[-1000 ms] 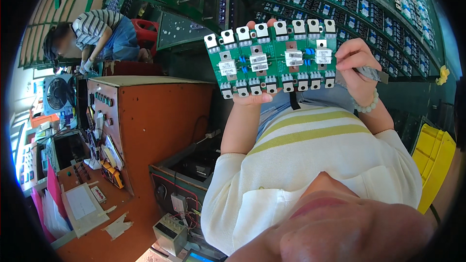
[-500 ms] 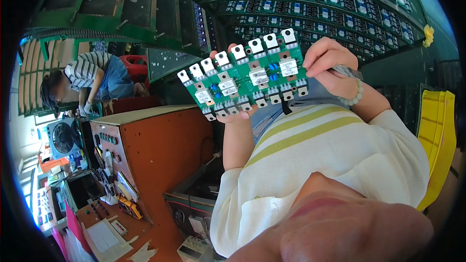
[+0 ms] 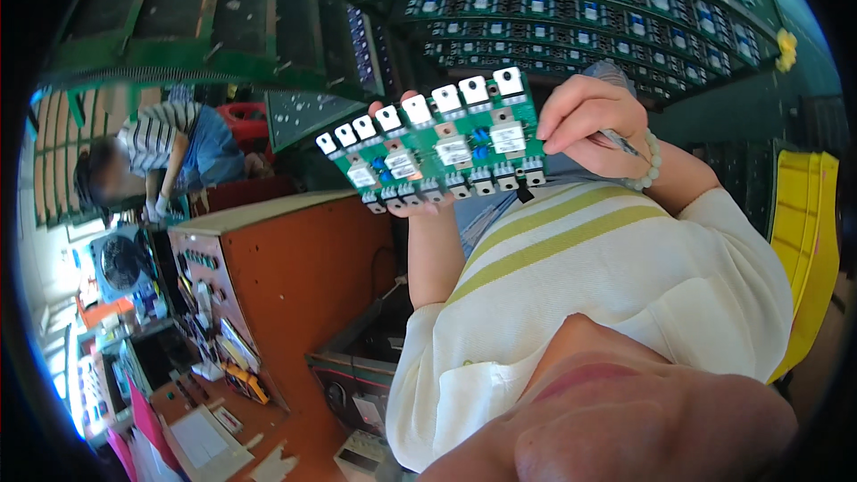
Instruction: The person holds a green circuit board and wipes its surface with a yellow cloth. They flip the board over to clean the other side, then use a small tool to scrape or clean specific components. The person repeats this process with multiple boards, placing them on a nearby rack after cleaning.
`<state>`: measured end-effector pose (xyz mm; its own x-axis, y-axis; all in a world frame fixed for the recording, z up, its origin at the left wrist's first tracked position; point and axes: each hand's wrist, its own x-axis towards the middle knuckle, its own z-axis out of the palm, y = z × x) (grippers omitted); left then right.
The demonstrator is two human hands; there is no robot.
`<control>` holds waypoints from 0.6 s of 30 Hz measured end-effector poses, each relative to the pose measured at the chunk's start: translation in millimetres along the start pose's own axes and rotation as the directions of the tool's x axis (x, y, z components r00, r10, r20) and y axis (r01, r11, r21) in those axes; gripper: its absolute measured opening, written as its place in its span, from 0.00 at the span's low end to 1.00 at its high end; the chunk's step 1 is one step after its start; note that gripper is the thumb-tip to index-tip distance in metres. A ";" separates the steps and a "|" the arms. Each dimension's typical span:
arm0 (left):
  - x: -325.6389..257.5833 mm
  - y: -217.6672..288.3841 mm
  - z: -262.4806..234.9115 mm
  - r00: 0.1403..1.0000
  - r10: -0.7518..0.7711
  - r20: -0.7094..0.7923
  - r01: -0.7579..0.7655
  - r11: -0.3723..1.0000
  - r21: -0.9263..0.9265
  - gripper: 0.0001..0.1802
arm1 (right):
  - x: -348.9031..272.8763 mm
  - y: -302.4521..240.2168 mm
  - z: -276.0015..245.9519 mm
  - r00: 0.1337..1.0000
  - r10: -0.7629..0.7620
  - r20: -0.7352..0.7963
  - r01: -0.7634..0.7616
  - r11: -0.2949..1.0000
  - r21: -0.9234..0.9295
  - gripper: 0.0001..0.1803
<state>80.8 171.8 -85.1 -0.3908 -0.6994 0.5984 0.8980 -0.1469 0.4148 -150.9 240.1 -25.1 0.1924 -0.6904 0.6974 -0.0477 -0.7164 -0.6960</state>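
green circuit board (image 3: 437, 147) | tilted, held up | left hand (image 3: 412, 205) grip closed underneath | right hand (image 3: 585, 120) grip closed on edge

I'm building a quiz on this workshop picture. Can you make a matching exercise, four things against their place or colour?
Things:
1. green circuit board
2. bead bracelet
3. orange-brown cabinet
4. yellow bin

Descriptions:
A. at the picture's right edge
B. held up between the left hand and the right hand
C. lower left, with a panel of knobs on one side
D. around the right wrist

Pairs: 1-B, 2-D, 3-C, 4-A
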 end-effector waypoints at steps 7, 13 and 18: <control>-0.1 -2.1 -2.6 0.998 0.019 0.053 -0.018 1.000 -0.010 0.61 | -11.2 7.3 0.0 0.996 0.057 -0.068 -0.061 0.997 -0.049 0.13; 0.8 -0.1 5.2 0.999 -0.043 -0.007 0.043 0.988 0.147 0.61 | -19.5 26.7 2.3 0.972 0.154 -0.178 -0.156 0.988 0.004 0.12; 0.5 -0.7 3.5 0.999 -0.043 -0.021 0.046 0.985 0.167 0.63 | -20.4 28.7 2.8 0.968 0.164 -0.193 -0.160 0.987 0.034 0.12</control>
<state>79.3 174.1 -82.7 -0.4251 -0.7068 0.5654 0.8326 -0.0603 0.5506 -153.5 233.9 -59.8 -0.0106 -0.8045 0.5938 -0.0443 -0.5929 -0.8041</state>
